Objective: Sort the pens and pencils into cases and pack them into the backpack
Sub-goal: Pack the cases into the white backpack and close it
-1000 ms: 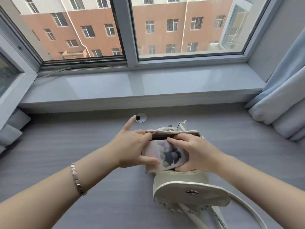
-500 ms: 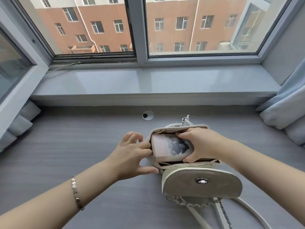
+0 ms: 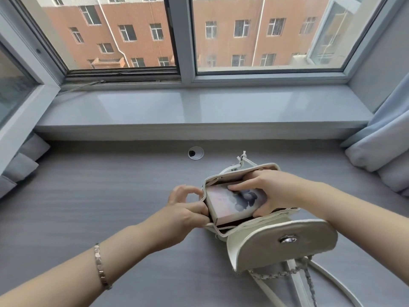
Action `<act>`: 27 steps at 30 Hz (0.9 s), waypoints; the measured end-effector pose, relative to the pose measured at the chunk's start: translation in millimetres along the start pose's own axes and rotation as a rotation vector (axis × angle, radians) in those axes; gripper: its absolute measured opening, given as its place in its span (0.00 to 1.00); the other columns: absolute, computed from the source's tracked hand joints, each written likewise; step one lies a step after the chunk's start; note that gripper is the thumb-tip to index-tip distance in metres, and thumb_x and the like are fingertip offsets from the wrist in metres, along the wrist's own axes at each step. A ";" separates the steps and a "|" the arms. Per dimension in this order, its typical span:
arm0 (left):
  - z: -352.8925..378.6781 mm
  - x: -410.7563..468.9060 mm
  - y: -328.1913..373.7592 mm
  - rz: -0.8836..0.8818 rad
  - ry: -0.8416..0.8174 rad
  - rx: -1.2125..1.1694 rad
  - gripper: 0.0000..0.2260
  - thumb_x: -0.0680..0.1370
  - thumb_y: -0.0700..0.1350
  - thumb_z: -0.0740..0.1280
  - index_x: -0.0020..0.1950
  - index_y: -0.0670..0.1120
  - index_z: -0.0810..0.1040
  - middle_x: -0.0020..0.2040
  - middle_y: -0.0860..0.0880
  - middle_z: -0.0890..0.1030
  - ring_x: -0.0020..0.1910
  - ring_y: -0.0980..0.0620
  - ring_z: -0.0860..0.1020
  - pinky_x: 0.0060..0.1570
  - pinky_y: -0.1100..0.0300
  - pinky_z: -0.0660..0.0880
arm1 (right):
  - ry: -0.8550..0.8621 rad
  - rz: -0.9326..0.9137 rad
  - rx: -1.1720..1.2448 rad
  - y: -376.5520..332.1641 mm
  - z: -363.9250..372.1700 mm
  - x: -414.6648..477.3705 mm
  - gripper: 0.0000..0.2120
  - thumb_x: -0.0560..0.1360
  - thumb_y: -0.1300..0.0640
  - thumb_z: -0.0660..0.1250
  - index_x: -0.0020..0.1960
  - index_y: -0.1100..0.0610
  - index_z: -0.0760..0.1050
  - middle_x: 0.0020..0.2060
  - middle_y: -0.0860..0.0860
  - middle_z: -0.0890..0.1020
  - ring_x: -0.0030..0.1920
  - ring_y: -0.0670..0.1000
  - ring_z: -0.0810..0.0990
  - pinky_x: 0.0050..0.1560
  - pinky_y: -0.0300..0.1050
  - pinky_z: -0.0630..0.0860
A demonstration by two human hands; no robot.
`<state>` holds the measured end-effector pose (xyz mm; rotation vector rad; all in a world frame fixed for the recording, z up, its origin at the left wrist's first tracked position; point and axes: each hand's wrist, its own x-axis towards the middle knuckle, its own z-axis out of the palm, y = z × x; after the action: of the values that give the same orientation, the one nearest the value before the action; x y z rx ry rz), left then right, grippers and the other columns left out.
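At the far left edge of the table (image 3: 88, 187), folded pale blue curtain fabric (image 3: 20, 165) is seen below the window frame. A metal link bracelet (image 3: 100, 265) is worn on the left wrist, which is stretched over the grey wood-grain surface. The left hand (image 3: 188, 209) is placed at the left side of a small cream backpack (image 3: 218, 178), and the rim of the bag's mouth is pinched between its curled fingers and thumb. Beyond the hand, near the back edge of the table, a round cable grommet (image 3: 195, 153) is set into the top. The backpack stands right of the middle, toward the front edge, with its mouth held open. A flat case (image 3: 234, 201), printed with a dark flower on a pale pinkish ground, is lodged partly inside the opening, tilted, with its near left corner raised above the rim. The case is gripped by the right hand (image 3: 272, 191): the fingers are laid across its upper face and the thumb is tucked against its near edge. The bag's rounded flap (image 3: 265, 249) is folded down toward the front edge, its metal snap (image 3: 287, 239) facing up, and a chain strap (image 3: 285, 273) and white straps are trailed beneath it. At the right edge, more blue curtain (image 3: 380, 156) is bunched against the glossy grey window sill (image 3: 199, 109).
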<state>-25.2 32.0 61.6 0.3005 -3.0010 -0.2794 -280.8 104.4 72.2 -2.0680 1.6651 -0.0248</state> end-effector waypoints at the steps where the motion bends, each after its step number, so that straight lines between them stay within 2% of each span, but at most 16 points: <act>1: -0.2 0.2 1.9 -0.017 -0.021 0.042 0.12 0.67 0.35 0.72 0.38 0.53 0.80 0.39 0.60 0.79 0.56 0.46 0.73 0.57 0.34 0.68 | -0.009 0.005 -0.009 -0.6 1.0 1.3 0.35 0.61 0.51 0.71 0.66 0.38 0.67 0.55 0.50 0.79 0.54 0.50 0.76 0.53 0.45 0.73; 2: -0.4 -0.4 4.7 -0.052 -0.052 0.085 0.10 0.67 0.38 0.71 0.37 0.54 0.79 0.38 0.61 0.77 0.56 0.50 0.70 0.61 0.33 0.63 | -0.014 0.012 -0.006 -1.7 1.6 2.7 0.35 0.60 0.51 0.72 0.65 0.37 0.66 0.55 0.48 0.79 0.53 0.48 0.75 0.52 0.44 0.73; 4: -0.3 -1.9 11.1 -0.145 -0.130 0.094 0.03 0.72 0.48 0.66 0.42 0.54 0.79 0.40 0.60 0.76 0.55 0.53 0.65 0.69 0.37 0.46 | -0.022 0.022 0.008 -2.9 -0.5 5.0 0.35 0.60 0.50 0.72 0.65 0.36 0.67 0.55 0.44 0.79 0.52 0.44 0.74 0.49 0.38 0.71; 6: 1.6 -2.5 12.2 -0.252 -0.210 0.002 0.09 0.77 0.53 0.58 0.50 0.55 0.77 0.47 0.59 0.74 0.58 0.53 0.62 0.67 0.45 0.31 | -0.028 0.012 0.009 -3.2 -3.0 5.6 0.35 0.60 0.51 0.72 0.65 0.37 0.67 0.55 0.44 0.79 0.50 0.43 0.74 0.49 0.37 0.70; 7: 4.6 -3.6 10.3 -0.268 -0.229 -0.005 0.09 0.79 0.52 0.56 0.51 0.56 0.76 0.49 0.59 0.73 0.60 0.53 0.60 0.66 0.47 0.29 | -0.024 0.005 0.001 -3.0 -2.7 5.1 0.35 0.60 0.51 0.72 0.65 0.37 0.67 0.54 0.45 0.79 0.51 0.44 0.75 0.50 0.40 0.72; 9: 2.2 -3.6 8.2 -0.228 -0.219 -0.005 0.11 0.81 0.46 0.54 0.51 0.55 0.75 0.50 0.59 0.72 0.63 0.52 0.59 0.67 0.45 0.30 | -0.015 0.004 -0.042 -2.4 -0.3 3.3 0.35 0.61 0.50 0.71 0.66 0.37 0.66 0.55 0.48 0.79 0.54 0.48 0.75 0.53 0.43 0.72; 10: -1.1 -3.0 8.6 -0.198 -0.208 -0.021 0.11 0.80 0.44 0.55 0.49 0.54 0.76 0.49 0.59 0.73 0.64 0.51 0.60 0.69 0.42 0.33 | -0.013 0.010 -0.075 -2.0 1.4 1.6 0.35 0.61 0.49 0.71 0.66 0.36 0.65 0.57 0.48 0.78 0.56 0.49 0.74 0.54 0.43 0.72; 13: -5.2 0.0 9.6 -0.010 -0.116 0.041 0.10 0.74 0.38 0.63 0.40 0.53 0.78 0.40 0.59 0.76 0.60 0.46 0.72 0.64 0.32 0.55 | 0.010 0.001 -0.238 -0.1 4.6 -2.7 0.36 0.62 0.43 0.70 0.68 0.34 0.61 0.63 0.47 0.75 0.62 0.50 0.72 0.60 0.42 0.68; 15: -4.2 -0.5 9.9 0.027 -0.094 0.061 0.11 0.71 0.37 0.66 0.39 0.54 0.77 0.38 0.61 0.75 0.58 0.46 0.75 0.62 0.34 0.61 | -0.004 0.029 -0.346 -0.5 7.7 -5.7 0.38 0.63 0.39 0.69 0.70 0.35 0.58 0.66 0.47 0.71 0.66 0.52 0.69 0.65 0.43 0.63; 17: -1.5 -3.5 9.8 -0.024 -0.126 0.040 0.09 0.75 0.41 0.62 0.39 0.54 0.77 0.39 0.60 0.76 0.61 0.47 0.73 0.64 0.34 0.59 | -0.015 0.063 -0.432 -9.0 16.0 -6.4 0.40 0.63 0.38 0.69 0.71 0.38 0.56 0.65 0.53 0.71 0.64 0.56 0.69 0.66 0.47 0.62; 18: -0.5 -4.8 10.1 -0.069 -0.152 0.022 0.09 0.76 0.44 0.61 0.40 0.53 0.78 0.40 0.59 0.76 0.62 0.47 0.71 0.65 0.34 0.57 | 0.002 0.076 -0.483 -16.1 22.4 -6.0 0.41 0.61 0.38 0.71 0.70 0.40 0.59 0.61 0.56 0.73 0.60 0.58 0.72 0.63 0.48 0.66; 20: 2.1 -2.3 11.0 -0.122 -0.192 -0.033 0.09 0.77 0.47 0.61 0.42 0.52 0.80 0.41 0.58 0.75 0.64 0.46 0.67 0.69 0.38 0.53 | 0.098 0.125 -0.516 -31.8 35.5 -6.1 0.43 0.47 0.41 0.77 0.62 0.46 0.73 0.45 0.60 0.79 0.43 0.60 0.79 0.48 0.49 0.76; 22: 8.3 2.9 13.5 -0.150 -0.225 -0.160 0.11 0.79 0.49 0.59 0.45 0.50 0.81 0.43 0.60 0.71 0.66 0.48 0.61 0.71 0.49 0.48 | 0.206 0.148 -0.549 -42.1 45.1 -4.9 0.45 0.34 0.45 0.78 0.52 0.52 0.80 0.37 0.59 0.81 0.34 0.58 0.80 0.38 0.48 0.78; 25: 13.4 7.0 14.2 -0.168 -0.220 -0.242 0.11 0.79 0.50 0.59 0.47 0.50 0.81 0.45 0.60 0.71 0.65 0.49 0.59 0.68 0.54 0.53 | 0.175 0.231 -0.537 -46.7 47.5 -2.0 0.47 0.31 0.42 0.76 0.50 0.57 0.82 0.41 0.58 0.83 0.39 0.58 0.82 0.42 0.47 0.80; 26: 13.1 6.5 12.3 -0.179 -0.211 -0.249 0.10 0.79 0.50 0.60 0.47 0.50 0.81 0.45 0.61 0.71 0.64 0.50 0.59 0.67 0.55 0.54 | 0.154 0.247 -0.522 -44.7 45.9 -1.1 0.49 0.36 0.39 0.76 0.54 0.58 0.80 0.46 0.59 0.82 0.45 0.58 0.82 0.47 0.48 0.79; 27: 11.2 6.5 9.8 -0.189 -0.197 -0.258 0.10 0.78 0.51 0.60 0.47 0.51 0.81 0.45 0.62 0.70 0.64 0.51 0.59 0.67 0.56 0.54 | 0.129 0.230 -0.490 -40.1 42.7 -0.6 0.50 0.44 0.36 0.76 0.62 0.59 0.74 0.55 0.60 0.78 0.55 0.59 0.78 0.56 0.50 0.75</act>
<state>-34.8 42.0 53.2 0.5594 -3.0779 -0.7480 -231.1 125.8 49.7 -2.2321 2.1485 0.3666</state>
